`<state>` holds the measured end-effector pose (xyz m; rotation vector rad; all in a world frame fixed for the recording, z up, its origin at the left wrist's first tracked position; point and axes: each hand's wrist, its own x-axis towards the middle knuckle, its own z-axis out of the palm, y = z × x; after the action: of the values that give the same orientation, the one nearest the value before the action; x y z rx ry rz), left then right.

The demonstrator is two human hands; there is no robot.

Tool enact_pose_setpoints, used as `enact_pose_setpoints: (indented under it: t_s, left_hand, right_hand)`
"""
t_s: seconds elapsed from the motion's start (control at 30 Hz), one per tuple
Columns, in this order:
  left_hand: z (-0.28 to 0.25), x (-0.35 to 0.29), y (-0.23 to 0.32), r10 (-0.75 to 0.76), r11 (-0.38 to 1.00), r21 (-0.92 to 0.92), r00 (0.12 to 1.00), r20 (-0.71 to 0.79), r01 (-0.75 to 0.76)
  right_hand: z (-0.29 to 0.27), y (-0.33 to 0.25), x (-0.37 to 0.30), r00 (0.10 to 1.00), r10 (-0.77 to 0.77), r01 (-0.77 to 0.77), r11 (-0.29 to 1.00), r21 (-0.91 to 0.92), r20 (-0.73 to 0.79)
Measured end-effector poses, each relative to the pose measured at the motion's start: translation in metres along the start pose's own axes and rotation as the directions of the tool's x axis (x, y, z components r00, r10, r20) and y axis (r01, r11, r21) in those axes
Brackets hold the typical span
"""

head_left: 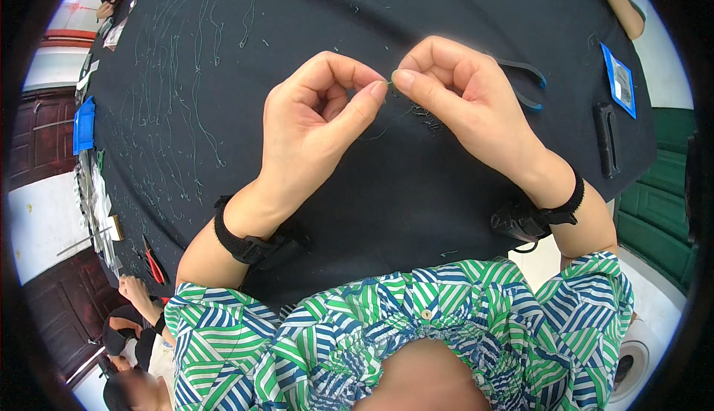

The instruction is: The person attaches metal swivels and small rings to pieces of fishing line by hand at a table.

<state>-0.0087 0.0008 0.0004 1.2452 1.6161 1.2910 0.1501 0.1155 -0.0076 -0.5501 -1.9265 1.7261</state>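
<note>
My left hand [316,117] and my right hand [465,98] meet fingertip to fingertip above a black cloth. Each pinches thumb against forefinger on a short bit of thin green thread [389,83]; any tiny part between the fingertips is too small to make out. Below my right hand lies a small heap of dark, wiry hook-like pieces [428,119]. Just beyond that hand a tool with two curved, blue-tipped handles [532,72] is partly hidden by it. Black bands circle both my wrists.
Many fine green threads [216,31] are spread over the black cloth [387,203] at left. Red-handled pliers [154,266] lie near the left edge. At right are a blue-edged packet [619,80] and a long black case [606,139]. Other people's hands show at the table's edges.
</note>
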Motion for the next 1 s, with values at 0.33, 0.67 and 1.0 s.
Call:
enact_pose_setpoints:
  t_s: [0.33, 0.67, 1.0]
  left_hand:
    - [0.0046, 0.0007, -0.0024, 0.062, 0.993, -0.096, 0.995, -0.080, -0.070]
    - [-0.0023, -0.0018, 0.0008, 0.022, 1.000, 0.016, 1.000, 0.008, -0.022]
    - [-0.0013, -0.0017, 0.0012, 0.013, 1.000, -0.008, 1.000, -0.001, -0.013]
  right_hand:
    - [-0.0005, -0.0029, -0.0014, 0.996, -0.075, 0.068, 0.987, -0.147, -0.046]
    - [-0.0035, -0.0051, -0.0023, 0.996, -0.087, 0.082, 0.970, -0.229, -0.011]
    - [-0.0019, -0.0044, -0.0022, 0.995, -0.093, 0.084, 0.972, -0.219, -0.035]
